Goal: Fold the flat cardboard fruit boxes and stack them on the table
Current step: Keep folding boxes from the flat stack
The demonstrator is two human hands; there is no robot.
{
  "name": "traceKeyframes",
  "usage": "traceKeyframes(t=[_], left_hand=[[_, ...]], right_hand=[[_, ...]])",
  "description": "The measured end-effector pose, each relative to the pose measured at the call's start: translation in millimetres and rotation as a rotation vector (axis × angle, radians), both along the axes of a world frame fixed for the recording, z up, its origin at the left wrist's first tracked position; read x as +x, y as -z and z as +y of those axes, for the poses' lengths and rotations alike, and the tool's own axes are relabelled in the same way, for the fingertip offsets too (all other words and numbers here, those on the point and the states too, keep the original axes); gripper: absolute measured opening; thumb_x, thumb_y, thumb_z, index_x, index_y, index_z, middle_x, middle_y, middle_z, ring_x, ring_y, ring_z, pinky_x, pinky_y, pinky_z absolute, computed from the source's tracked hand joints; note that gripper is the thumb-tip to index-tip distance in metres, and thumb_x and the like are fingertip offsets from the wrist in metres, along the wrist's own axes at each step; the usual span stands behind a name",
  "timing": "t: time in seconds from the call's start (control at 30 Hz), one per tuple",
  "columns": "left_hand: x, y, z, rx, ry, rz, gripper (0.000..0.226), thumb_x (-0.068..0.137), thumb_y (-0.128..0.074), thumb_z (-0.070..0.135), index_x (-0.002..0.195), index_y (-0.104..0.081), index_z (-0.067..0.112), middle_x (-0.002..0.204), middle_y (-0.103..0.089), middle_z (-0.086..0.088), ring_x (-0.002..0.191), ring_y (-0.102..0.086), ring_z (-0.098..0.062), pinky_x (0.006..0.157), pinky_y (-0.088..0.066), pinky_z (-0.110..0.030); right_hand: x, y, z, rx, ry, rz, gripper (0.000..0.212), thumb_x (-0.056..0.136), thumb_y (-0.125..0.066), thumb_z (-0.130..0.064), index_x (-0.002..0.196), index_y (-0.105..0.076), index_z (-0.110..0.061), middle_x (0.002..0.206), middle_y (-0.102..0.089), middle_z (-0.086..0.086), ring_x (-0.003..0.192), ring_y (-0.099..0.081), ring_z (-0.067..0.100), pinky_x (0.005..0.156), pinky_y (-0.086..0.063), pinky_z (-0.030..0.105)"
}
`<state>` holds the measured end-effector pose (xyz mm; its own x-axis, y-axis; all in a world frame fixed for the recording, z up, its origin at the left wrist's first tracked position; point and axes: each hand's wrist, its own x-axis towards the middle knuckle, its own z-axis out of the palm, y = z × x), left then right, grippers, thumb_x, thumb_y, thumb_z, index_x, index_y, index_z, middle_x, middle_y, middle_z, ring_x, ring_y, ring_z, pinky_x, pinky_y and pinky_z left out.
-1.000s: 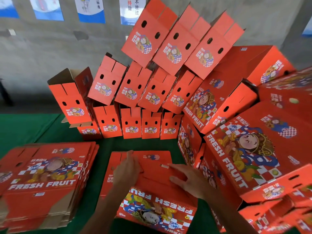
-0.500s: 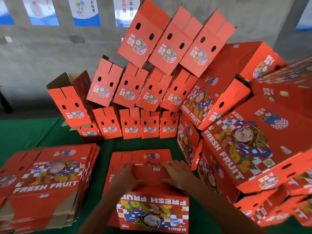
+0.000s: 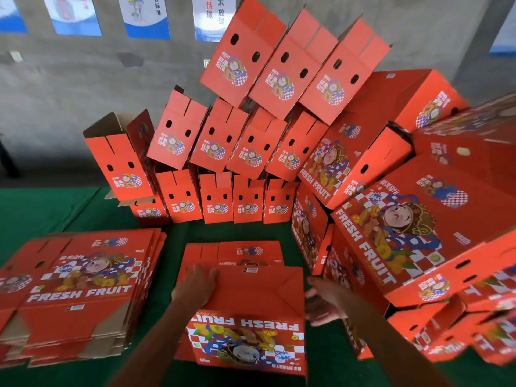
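Left hand flat, fingers straight, pressing the folded box top at its 9 o'clock edge; right hand open beside the 3 o'clock wall, contact unclear; box on green table; flat cardboard stack at 9 o'clock; folded boxes stacked from 12 to 3.

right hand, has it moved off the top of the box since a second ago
Yes. The right hand has slid off the top panel of the box being folded toward its right side, nearer the stacked boxes. The left hand rests on top.
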<state>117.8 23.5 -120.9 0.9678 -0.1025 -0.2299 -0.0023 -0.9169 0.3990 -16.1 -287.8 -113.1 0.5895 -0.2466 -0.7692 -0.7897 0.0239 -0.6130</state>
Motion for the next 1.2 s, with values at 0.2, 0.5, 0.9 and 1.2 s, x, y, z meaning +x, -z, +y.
traceKeyframes(t=[0.2,0.5,0.9,1.2], left_hand=[[11,-2,5,0.087,-0.003,-0.018,0.051,0.108,-0.034,0.049,0.131,-0.061,0.012,0.131,-0.063,-0.017,0.119,-0.060,-0.037,0.099,-0.045,-0.043],[20,4,39,0.174,-0.014,-0.018,0.044,0.109,-0.029,0.034,0.136,-0.058,0.014,0.132,-0.061,-0.014,0.117,-0.061,-0.034,0.094,-0.045,-0.042],[12,11,57,0.066,-0.069,-0.076,0.040,0.109,-0.030,0.033,0.128,-0.060,0.015,0.123,-0.065,-0.012,0.112,-0.063,-0.032,0.094,-0.048,-0.041],[15,-21,100,-0.306,-0.286,-0.139,0.040,0.110,-0.036,0.032,0.139,-0.053,0.011,0.130,-0.062,-0.011,0.116,-0.063,-0.027,0.094,-0.050,-0.036]], right_hand=[[-13,10,6,0.037,-0.163,0.064,0.058,0.098,-0.053,-0.061,0.122,-0.059,-0.009,0.117,-0.068,0.025,0.093,-0.075,0.033,0.072,-0.063,0.040],[-19,-10,10,0.145,-0.241,0.004,0.045,0.101,-0.054,-0.052,0.140,-0.038,-0.035,0.109,-0.076,0.020,0.070,-0.070,0.017,0.075,-0.060,0.032],[-19,-21,27,0.075,-0.193,-0.084,0.024,0.105,-0.054,-0.030,0.124,-0.055,-0.016,0.115,-0.072,0.023,0.095,-0.076,0.033,0.077,-0.062,0.038],[14,-76,54,0.024,-0.241,-0.203,0.032,0.102,-0.059,-0.043,0.128,-0.062,-0.024,0.100,-0.076,0.023,0.084,-0.077,0.033,0.077,-0.063,0.044]])
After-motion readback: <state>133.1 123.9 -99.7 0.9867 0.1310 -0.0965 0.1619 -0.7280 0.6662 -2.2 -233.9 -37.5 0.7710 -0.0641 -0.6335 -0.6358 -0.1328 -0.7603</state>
